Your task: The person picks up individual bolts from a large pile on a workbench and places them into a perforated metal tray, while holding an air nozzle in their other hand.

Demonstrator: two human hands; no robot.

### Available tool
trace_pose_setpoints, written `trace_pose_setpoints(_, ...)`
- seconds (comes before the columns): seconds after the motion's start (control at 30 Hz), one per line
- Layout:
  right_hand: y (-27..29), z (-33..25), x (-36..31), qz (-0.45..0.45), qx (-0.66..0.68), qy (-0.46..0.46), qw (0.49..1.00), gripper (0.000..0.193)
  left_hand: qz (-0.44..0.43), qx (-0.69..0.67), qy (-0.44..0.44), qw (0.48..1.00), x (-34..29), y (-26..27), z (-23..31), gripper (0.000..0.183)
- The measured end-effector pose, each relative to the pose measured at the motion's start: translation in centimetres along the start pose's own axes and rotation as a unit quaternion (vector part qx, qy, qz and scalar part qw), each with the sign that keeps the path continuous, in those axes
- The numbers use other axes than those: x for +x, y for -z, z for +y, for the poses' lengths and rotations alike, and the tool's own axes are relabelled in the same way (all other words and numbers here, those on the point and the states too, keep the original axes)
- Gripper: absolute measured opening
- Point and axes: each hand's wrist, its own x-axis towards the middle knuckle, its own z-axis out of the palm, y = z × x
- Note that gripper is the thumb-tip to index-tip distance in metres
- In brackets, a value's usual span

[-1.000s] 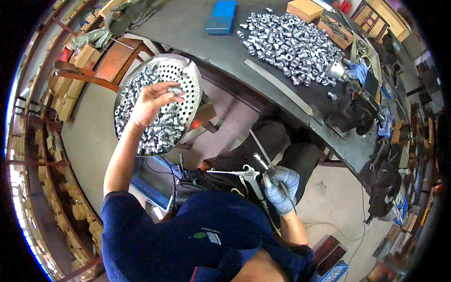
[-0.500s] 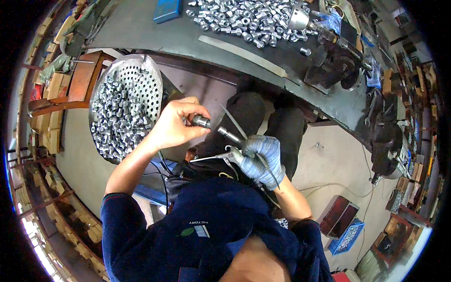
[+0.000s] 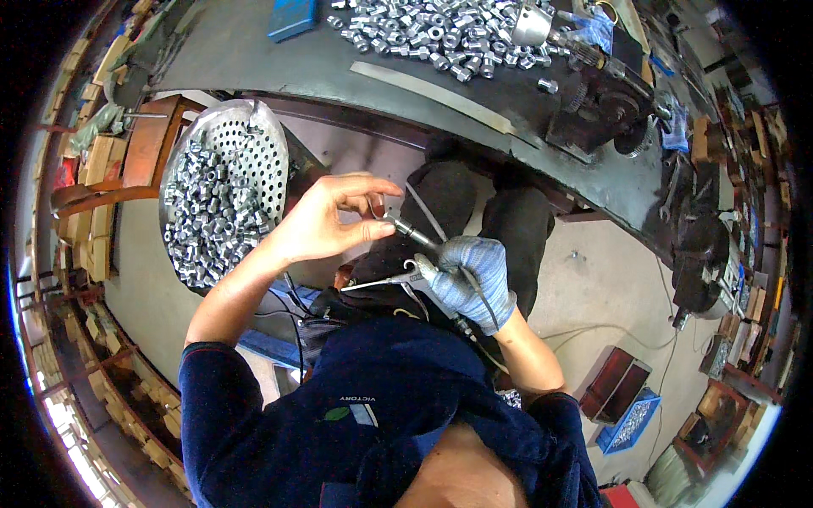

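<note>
My bare left hand is closed, with a small metal fitting between thumb and fingers, partly hidden by them. My right hand, in a blue-white knit glove, grips a cylindrical metal tool. The tool's tip meets the fitting by my left thumb; how far it goes in, I cannot tell. A long thin grey blade, like a file, also passes through the gloved hand. Beside its thumb, over my lap, lies an air blow gun with a thin nozzle.
A perforated metal basin of hex fittings stands at my left. Across the bench lie a heap of fittings, a flat metal bar and a blue box. A chuck machine stands right; a blue crate sits on the floor.
The fitting and the cylindrical tool, apart before, have come together. My left hand's fingers have shifted right and stretched out over the fitting. My right hand stays nearly in place.
</note>
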Motion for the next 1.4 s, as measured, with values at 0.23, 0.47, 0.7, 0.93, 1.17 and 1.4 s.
trace_pose_setpoints(0.23,-0.1,0.5,-0.7,0.005,0.032,-0.033,0.999,0.038,0.013,-0.163,0.086,0.983,-0.5,-0.7,-0.6,0.019)
trace_pose_setpoints(0.47,2.0,-3.3,-0.3,0.0,0.124,0.055,0.991,0.038,0.21,0.218,-0.014,0.953,-0.4,-0.2,-3.9,0.026)
trace_pose_setpoints(0.7,0.8,-3.6,0.0,-0.036,0.06,0.056,0.996,0.035,0.183,0.272,-0.033,0.944,-0.4,-1.0,-3.4,0.027)
trace_pose_setpoints(0.93,-1.6,-1.9,2.0,-0.033,0.01,0.034,0.999,0.028,0.102,0.296,-0.085,0.946,1.4,-2.5,-2.7,0.023)
trace_pose_setpoints(1.17,2.6,-1.9,-0.2,0.074,-0.061,0.041,0.995,0.03,0.191,0.352,-0.052,0.915,9.1,1.8,-4.2,0.021)
trace_pose_setpoints(1.4,1.5,-0.6,-2.1,0.041,0.03,-0.029,0.998,0.021,0.234,-0.052,-0.062,0.969,22.5,8.2,-0.9,0.043)
